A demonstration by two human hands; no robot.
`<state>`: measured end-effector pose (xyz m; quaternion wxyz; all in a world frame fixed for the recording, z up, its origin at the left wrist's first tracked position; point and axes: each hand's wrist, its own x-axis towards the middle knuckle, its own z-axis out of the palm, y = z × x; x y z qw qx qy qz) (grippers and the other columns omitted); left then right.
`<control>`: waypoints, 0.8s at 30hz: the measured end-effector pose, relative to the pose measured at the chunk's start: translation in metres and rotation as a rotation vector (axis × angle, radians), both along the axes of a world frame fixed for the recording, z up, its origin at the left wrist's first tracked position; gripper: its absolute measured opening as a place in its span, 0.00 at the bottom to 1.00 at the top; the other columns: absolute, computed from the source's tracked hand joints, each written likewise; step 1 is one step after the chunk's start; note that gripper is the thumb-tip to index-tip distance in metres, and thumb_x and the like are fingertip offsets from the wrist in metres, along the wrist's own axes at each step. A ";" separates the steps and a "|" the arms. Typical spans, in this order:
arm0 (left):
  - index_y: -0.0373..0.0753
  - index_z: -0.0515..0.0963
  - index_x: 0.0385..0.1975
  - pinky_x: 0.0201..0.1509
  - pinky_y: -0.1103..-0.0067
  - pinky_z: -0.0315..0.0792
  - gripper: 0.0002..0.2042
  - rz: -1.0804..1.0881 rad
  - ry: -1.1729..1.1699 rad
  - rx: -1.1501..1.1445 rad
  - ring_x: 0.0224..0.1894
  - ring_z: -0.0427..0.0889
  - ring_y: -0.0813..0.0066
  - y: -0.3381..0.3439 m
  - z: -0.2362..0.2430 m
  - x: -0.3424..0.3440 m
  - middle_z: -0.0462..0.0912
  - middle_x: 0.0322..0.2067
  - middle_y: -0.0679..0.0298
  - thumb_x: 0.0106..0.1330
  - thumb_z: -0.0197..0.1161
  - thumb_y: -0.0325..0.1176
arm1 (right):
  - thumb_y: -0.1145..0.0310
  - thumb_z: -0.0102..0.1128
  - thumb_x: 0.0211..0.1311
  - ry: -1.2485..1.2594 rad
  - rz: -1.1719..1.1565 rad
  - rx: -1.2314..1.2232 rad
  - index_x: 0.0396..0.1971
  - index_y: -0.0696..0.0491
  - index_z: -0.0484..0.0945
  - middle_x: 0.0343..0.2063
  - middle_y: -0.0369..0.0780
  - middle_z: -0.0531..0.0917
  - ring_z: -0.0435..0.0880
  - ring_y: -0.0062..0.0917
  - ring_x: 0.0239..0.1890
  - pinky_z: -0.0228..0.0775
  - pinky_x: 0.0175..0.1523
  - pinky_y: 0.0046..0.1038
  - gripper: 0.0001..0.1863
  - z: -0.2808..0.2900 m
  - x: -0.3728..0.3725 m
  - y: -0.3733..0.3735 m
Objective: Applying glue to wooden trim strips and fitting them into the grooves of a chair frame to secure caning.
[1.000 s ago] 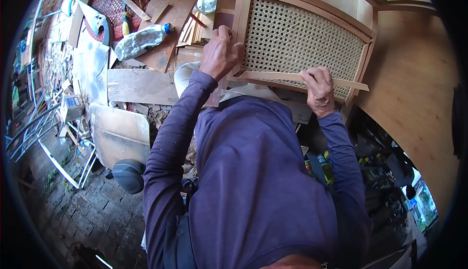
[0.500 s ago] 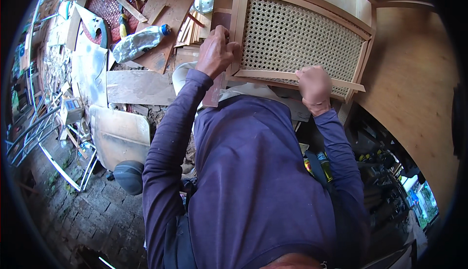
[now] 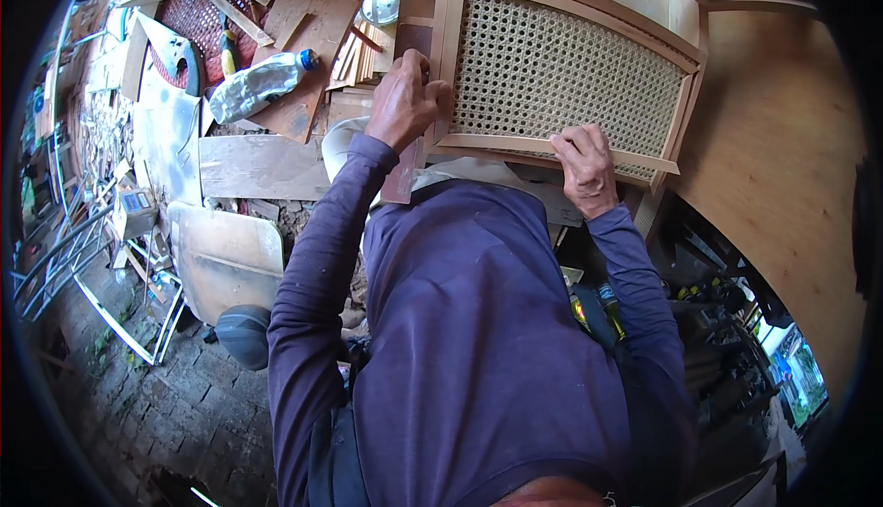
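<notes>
A wooden frame [image 3: 449, 47] with a woven cane panel [image 3: 561, 75] stands in front of me, at the far side of my lap. Along its near edge lies a thin, pale wooden strip [image 3: 635, 159], its right end jutting past the frame's corner. My right hand [image 3: 587, 169] is closed on this strip, thumb and fingers pinching it right of the middle. At the frame's left side rests my left hand [image 3: 405, 102], fingers curled; whatever they grip is hidden. Below that hand a narrow reddish-brown board [image 3: 399, 182] shows beside my leg.
To the left, a crumpled plastic bottle [image 3: 262, 87] and a handsaw [image 3: 184, 58] lie among wood offcuts. A worn board [image 3: 226, 251] and a dark rounded object [image 3: 244, 336] sit lower left. A large plywood panel [image 3: 782, 158] stands close on the right.
My right hand has shifted slightly left, and the strip's right end has moved left with it. Its fingers show more plainly now. My left hand stays at the frame's side.
</notes>
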<state>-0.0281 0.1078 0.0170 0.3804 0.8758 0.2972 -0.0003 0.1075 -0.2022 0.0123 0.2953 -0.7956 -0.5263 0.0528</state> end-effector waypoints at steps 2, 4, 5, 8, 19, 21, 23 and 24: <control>0.32 0.73 0.45 0.49 0.56 0.78 0.17 -0.001 -0.021 0.005 0.45 0.85 0.40 0.000 -0.005 -0.004 0.85 0.40 0.42 0.66 0.72 0.35 | 0.83 0.70 0.52 0.004 0.005 0.001 0.42 0.58 0.87 0.39 0.39 0.83 0.81 0.37 0.44 0.76 0.50 0.36 0.15 0.000 -0.002 0.000; 0.32 0.73 0.45 0.50 0.56 0.78 0.17 -0.002 -0.044 0.012 0.45 0.85 0.40 0.000 -0.008 -0.005 0.85 0.40 0.42 0.66 0.72 0.35 | 0.83 0.71 0.52 0.032 -0.007 -0.034 0.41 0.58 0.87 0.39 0.40 0.83 0.81 0.37 0.44 0.76 0.50 0.36 0.15 -0.001 -0.005 -0.001; 0.32 0.73 0.45 0.50 0.56 0.77 0.17 0.004 -0.043 -0.001 0.45 0.85 0.40 0.001 -0.009 -0.007 0.85 0.40 0.42 0.66 0.72 0.35 | 0.83 0.71 0.52 0.033 -0.009 -0.033 0.41 0.58 0.87 0.39 0.40 0.83 0.81 0.37 0.44 0.76 0.50 0.36 0.15 -0.001 -0.005 0.000; 0.32 0.74 0.45 0.50 0.56 0.77 0.17 0.005 -0.043 -0.003 0.45 0.85 0.40 0.001 -0.010 -0.006 0.85 0.40 0.42 0.66 0.72 0.35 | 0.83 0.71 0.52 0.041 -0.007 -0.050 0.41 0.58 0.86 0.39 0.40 0.83 0.81 0.37 0.44 0.76 0.50 0.37 0.14 -0.002 -0.007 -0.001; 0.31 0.70 0.50 0.56 0.58 0.74 0.23 -0.136 0.013 -0.085 0.50 0.79 0.41 -0.009 0.001 -0.013 0.76 0.47 0.42 0.62 0.73 0.35 | 0.82 0.68 0.50 0.043 -0.051 -0.052 0.38 0.57 0.85 0.38 0.40 0.82 0.81 0.38 0.45 0.76 0.50 0.38 0.13 -0.006 -0.004 -0.012; 0.32 0.70 0.49 0.52 0.59 0.72 0.20 -0.171 0.015 -0.135 0.45 0.76 0.48 -0.007 0.001 -0.016 0.75 0.43 0.47 0.63 0.72 0.32 | 0.78 0.65 0.52 0.047 -0.074 -0.082 0.37 0.55 0.85 0.38 0.39 0.82 0.81 0.38 0.47 0.75 0.52 0.39 0.11 -0.005 -0.010 -0.010; 0.35 0.72 0.55 0.47 0.69 0.75 0.21 -0.177 0.000 -0.073 0.44 0.78 0.66 0.002 -0.011 -0.026 0.77 0.41 0.56 0.67 0.72 0.32 | 0.74 0.61 0.54 0.016 -0.055 -0.076 0.36 0.54 0.84 0.40 0.39 0.82 0.80 0.38 0.48 0.73 0.53 0.41 0.09 -0.018 -0.013 -0.007; 0.35 0.71 0.57 0.47 0.70 0.75 0.22 -0.112 -0.016 -0.186 0.44 0.77 0.68 0.001 -0.010 -0.029 0.76 0.42 0.56 0.68 0.72 0.33 | 0.74 0.61 0.54 -0.001 -0.048 -0.081 0.35 0.54 0.83 0.39 0.39 0.82 0.80 0.37 0.48 0.72 0.53 0.40 0.08 -0.017 -0.012 -0.005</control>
